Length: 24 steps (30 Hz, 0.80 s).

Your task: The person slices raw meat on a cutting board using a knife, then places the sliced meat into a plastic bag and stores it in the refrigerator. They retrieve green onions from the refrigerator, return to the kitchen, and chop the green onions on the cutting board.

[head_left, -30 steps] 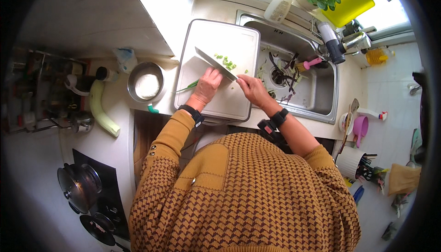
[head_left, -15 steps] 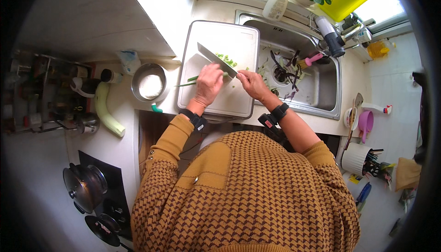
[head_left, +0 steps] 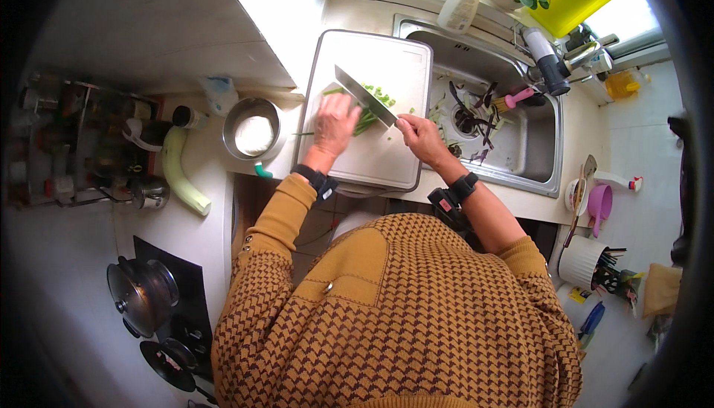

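My right hand (head_left: pixel 421 139) is closed around the handle of a cleaver (head_left: pixel 364 95), its broad blade slanting up and left across the white cutting board (head_left: pixel 372 164). Small chopped green pieces (head_left: pixel 384 96) lie along the blade's far side. My left hand (head_left: pixel 335 123) rests on the board left of the blade, fingers curled over a few thin green stalks (head_left: pixel 366 121). Some stalk lengths show between that hand and the blade, and a thin tip sticks out to its left. The fingers are slightly blurred and hide the middle of the stalks.
Right of the board is a steel sink (head_left: pixel 520 164) with dark purple peelings (head_left: pixel 470 120) and a pink-handled brush (head_left: pixel 518 98). To the left stand a metal pot (head_left: pixel 277 114) with white contents and a long pale green gourd (head_left: pixel 177 170). A lidded pot (head_left: pixel 137 296) sits on the black stove.
My left hand has shifted left, away from the blade, and more green stalk shows between them. The cleaver stays about the same on the board. The whole view has shifted slightly.
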Each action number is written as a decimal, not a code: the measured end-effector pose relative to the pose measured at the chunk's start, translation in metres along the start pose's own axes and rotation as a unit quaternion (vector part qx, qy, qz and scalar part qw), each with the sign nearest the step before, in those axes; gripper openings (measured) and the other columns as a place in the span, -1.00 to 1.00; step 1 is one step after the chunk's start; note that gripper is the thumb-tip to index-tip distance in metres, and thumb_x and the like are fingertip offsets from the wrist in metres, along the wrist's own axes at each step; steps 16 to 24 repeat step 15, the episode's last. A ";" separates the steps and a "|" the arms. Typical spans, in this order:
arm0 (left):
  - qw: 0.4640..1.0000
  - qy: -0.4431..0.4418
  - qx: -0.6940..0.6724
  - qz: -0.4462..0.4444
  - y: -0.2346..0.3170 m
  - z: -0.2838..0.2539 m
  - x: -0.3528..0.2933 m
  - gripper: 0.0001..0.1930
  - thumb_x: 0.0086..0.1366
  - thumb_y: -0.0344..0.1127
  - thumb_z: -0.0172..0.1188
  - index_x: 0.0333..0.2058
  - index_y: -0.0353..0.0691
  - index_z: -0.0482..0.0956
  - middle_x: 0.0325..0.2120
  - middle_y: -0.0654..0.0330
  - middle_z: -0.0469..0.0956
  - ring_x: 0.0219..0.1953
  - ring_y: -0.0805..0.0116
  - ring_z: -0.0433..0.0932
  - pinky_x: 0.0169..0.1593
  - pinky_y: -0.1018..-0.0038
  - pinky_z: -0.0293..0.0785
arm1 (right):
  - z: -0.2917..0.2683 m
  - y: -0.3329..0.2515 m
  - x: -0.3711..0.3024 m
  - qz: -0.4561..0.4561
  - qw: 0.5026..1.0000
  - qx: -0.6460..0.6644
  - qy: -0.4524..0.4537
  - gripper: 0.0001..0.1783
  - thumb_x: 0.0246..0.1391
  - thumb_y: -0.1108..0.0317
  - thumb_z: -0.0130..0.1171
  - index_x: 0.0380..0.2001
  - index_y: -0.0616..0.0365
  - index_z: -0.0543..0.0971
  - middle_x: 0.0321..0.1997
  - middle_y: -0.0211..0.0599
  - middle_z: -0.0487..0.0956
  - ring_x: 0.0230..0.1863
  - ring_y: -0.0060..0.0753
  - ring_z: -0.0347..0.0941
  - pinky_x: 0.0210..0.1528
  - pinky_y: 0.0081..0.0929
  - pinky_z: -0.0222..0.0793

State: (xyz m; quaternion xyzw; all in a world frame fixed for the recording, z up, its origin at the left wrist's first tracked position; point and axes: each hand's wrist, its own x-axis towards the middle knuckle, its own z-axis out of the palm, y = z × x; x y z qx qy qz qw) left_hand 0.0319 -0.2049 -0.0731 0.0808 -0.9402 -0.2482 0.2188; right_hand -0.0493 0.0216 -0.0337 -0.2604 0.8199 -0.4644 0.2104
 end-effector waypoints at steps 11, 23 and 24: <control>0.998 -0.019 0.008 0.052 0.024 0.018 -0.029 -0.57 0.09 -0.47 0.33 -0.03 -0.35 0.53 -0.11 0.00 0.49 -0.01 -0.02 0.46 0.08 0.22 0.45 | -0.018 -0.006 -0.011 0.001 0.999 -0.043 -0.007 -0.69 0.32 0.23 0.12 -0.07 0.24 0.63 -0.52 0.04 0.55 -0.54 -0.19 0.49 -0.37 -0.30 0.40; 0.998 0.006 -0.016 0.059 0.024 0.024 -0.029 -0.57 0.13 -0.44 0.27 0.02 -0.28 0.47 -0.15 0.02 0.47 -0.04 0.00 0.45 0.03 0.25 0.46 | -0.025 -0.014 -0.020 -0.017 0.996 -0.081 -0.014 -0.70 0.32 0.23 0.12 -0.06 0.20 0.64 -0.47 0.12 0.58 -0.51 -0.15 0.55 -0.34 -0.26 0.43; 0.998 0.006 -0.016 0.059 0.024 0.024 -0.029 -0.57 0.13 -0.44 0.27 0.02 -0.28 0.47 -0.15 0.02 0.47 -0.04 0.00 0.45 0.03 0.25 0.46 | -0.025 -0.014 -0.020 -0.017 0.996 -0.081 -0.014 -0.70 0.32 0.23 0.12 -0.06 0.20 0.64 -0.47 0.12 0.58 -0.51 -0.15 0.55 -0.34 -0.26 0.43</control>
